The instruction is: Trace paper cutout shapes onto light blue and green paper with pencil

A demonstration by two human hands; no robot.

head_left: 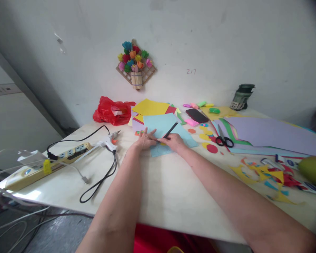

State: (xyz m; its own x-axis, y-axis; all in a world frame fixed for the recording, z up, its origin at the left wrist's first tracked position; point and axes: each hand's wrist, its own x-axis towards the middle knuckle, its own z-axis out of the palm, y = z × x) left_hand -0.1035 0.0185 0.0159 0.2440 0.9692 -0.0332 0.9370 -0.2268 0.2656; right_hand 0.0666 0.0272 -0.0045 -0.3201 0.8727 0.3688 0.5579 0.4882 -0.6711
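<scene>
A light blue sheet of paper (158, 123) lies on the table in front of me. My left hand (146, 140) presses on its left part with the fingers spread, close to the other hand. Between the fingers of my right hand (175, 142) is a black pen (171, 129), tilted up to the right with its lower end down at the paper. A small bit of yellow shows by the fingertips; what it is I cannot make out. Below the hands there seems to be a faint drawn outline on the blue sheet.
Scissors (223, 140), paper circles (212, 148), a phone (197, 115) and a purple sheet (268, 135) lie to the right, with yellow scraps (271, 174) nearer. A glue gun (109, 142) and power strip (48, 168) with cables are left. A red bag (112, 110) sits behind.
</scene>
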